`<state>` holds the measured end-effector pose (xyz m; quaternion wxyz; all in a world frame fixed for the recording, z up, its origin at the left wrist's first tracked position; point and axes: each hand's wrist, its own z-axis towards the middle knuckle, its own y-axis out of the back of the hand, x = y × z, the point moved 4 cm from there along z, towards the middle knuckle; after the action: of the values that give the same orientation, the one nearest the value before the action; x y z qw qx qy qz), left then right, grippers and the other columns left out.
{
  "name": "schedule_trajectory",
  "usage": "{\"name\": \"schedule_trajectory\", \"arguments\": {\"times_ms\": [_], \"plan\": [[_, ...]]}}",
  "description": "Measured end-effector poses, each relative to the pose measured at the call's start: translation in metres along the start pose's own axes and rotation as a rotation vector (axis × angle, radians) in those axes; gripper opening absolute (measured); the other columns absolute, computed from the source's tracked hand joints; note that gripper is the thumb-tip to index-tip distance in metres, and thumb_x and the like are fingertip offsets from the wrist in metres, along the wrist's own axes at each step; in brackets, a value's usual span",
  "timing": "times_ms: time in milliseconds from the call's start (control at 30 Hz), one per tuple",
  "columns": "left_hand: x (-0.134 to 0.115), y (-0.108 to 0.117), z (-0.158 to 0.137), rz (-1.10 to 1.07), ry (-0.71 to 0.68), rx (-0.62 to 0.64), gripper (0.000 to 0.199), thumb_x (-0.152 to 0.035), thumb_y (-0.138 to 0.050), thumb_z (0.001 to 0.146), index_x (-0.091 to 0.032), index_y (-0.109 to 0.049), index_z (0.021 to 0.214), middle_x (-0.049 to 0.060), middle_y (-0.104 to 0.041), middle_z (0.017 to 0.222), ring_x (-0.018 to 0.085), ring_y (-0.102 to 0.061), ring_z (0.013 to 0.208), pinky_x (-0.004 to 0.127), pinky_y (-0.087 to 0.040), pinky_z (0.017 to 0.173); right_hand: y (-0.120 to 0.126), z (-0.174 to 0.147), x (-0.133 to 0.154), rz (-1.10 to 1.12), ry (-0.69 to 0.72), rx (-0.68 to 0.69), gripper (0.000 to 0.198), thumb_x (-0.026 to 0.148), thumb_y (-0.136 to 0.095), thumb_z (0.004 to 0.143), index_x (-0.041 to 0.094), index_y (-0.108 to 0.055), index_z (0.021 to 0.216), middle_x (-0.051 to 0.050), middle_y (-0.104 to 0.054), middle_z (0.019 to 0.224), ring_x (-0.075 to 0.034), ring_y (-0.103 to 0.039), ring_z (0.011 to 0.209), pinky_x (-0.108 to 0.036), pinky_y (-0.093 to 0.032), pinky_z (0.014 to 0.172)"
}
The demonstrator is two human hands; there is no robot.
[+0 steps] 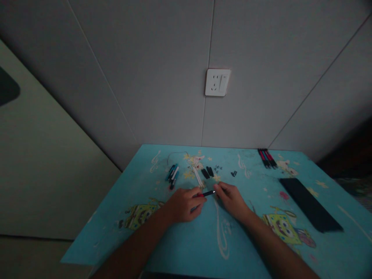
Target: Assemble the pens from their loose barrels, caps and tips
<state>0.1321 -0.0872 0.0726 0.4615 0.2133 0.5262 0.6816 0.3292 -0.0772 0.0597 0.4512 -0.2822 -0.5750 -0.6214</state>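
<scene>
My left hand is closed around a red and black pen, which points right with a bright metal tip. At that tip are the pinched fingers of my right hand; whatever they hold is too small to make out. Just beyond the pen lie thin white refills side by side. Two black pen grips rest behind them, with several tiny dark pieces close by. Left of the refills is a small pile of blue, white and black pen barrels.
Several red, blue and black pens lie in a row at the back right. A long black flat case lies at the right. Small black parts sit mid-table. The cartoon-printed blue table meets a grey wall with a socket.
</scene>
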Motion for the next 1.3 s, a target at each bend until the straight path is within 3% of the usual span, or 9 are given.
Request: {"name": "schedule_trajectory", "arguments": {"times_ms": [100,233,367,600,833,1033,1200,1300], "plan": [[0.0,0.0,0.0,-0.024,-0.004,-0.028,0.025,-0.025,-0.05,0.09,-0.023,-0.066,0.108,0.007,-0.061,0.105,0.015,-0.062,0.074,0.026,-0.048,0.064,0.004,-0.001,0.005,-0.008,0.019,-0.042,0.041,0.043,-0.038,0.099,0.019,-0.063,0.076,0.0,-0.059,0.067,-0.016,-0.054,0.065,-0.027,-0.042,0.063],[0.001,0.001,0.0,-0.013,0.015,-0.026,0.025,-0.025,-0.049,0.09,-0.022,-0.066,0.108,0.007,-0.061,0.102,0.014,-0.061,0.071,0.026,-0.047,0.063,0.01,-0.001,0.017,0.039,0.106,-0.02,0.026,0.039,-0.057,0.091,0.021,-0.063,0.109,-0.004,-0.066,0.09,-0.019,-0.06,0.081,-0.03,-0.047,0.076],[0.003,0.001,0.0,0.027,0.018,0.02,0.026,-0.026,-0.047,0.091,-0.023,-0.065,0.11,0.007,-0.06,0.102,0.014,-0.061,0.072,0.027,-0.047,0.063,0.007,0.0,0.015,0.024,0.121,0.03,0.019,0.039,-0.059,0.089,0.021,-0.067,0.091,-0.003,-0.066,0.082,-0.019,-0.061,0.078,-0.03,-0.047,0.073],[-0.001,0.001,0.001,0.036,-0.069,-0.013,0.026,-0.025,-0.047,0.091,-0.021,-0.066,0.108,0.007,-0.06,0.096,0.015,-0.059,0.071,0.026,-0.047,0.062,0.002,0.001,0.006,-0.205,0.129,0.027,0.043,0.043,-0.043,0.097,0.022,-0.06,0.064,-0.001,-0.059,0.06,-0.017,-0.054,0.059,-0.029,-0.042,0.062],[0.003,-0.001,-0.001,0.04,-0.07,0.031,0.03,-0.024,-0.046,0.093,-0.022,-0.063,0.118,0.009,-0.059,0.104,0.015,-0.06,0.073,0.026,-0.05,0.063,0.005,-0.001,0.018,-0.115,0.232,0.109,0.026,0.04,-0.05,0.095,0.023,-0.07,0.095,-0.005,-0.07,0.089,-0.021,-0.064,0.083,-0.033,-0.048,0.078],[0.016,0.004,-0.002,-0.114,0.064,0.027,0.045,-0.024,-0.043,0.098,-0.026,-0.041,0.142,0.008,-0.06,0.115,0.017,-0.063,0.088,0.029,-0.052,0.078,0.015,0.0,0.009,-0.182,0.255,-0.053,0.021,0.038,-0.056,0.092,0.025,-0.072,0.098,-0.006,-0.071,0.09,-0.023,-0.065,0.085,-0.037,-0.049,0.08],[0.035,0.006,-0.003,-0.136,0.166,-0.025,0.027,-0.028,-0.04,0.1,-0.019,-0.061,0.115,0.005,-0.065,0.094,0.016,-0.062,0.085,0.027,-0.051,0.077,0.015,-0.002,0.012,-0.255,0.322,-0.044,0.021,0.038,-0.058,0.092,0.025,-0.072,0.099,-0.006,-0.071,0.086,-0.023,-0.064,0.082,-0.037,-0.048,0.079],[0.036,0.007,-0.003,-0.097,0.149,-0.063,0.025,-0.029,-0.042,0.1,-0.017,-0.063,0.108,0.005,-0.063,0.09,0.016,-0.061,0.084,0.027,-0.05,0.076,0.014,-0.002,0.014,-0.323,0.343,-0.027,0.022,0.037,-0.054,0.094,0.023,-0.07,0.096,-0.007,-0.07,0.084,-0.022,-0.062,0.081,-0.036,-0.046,0.078]]}}
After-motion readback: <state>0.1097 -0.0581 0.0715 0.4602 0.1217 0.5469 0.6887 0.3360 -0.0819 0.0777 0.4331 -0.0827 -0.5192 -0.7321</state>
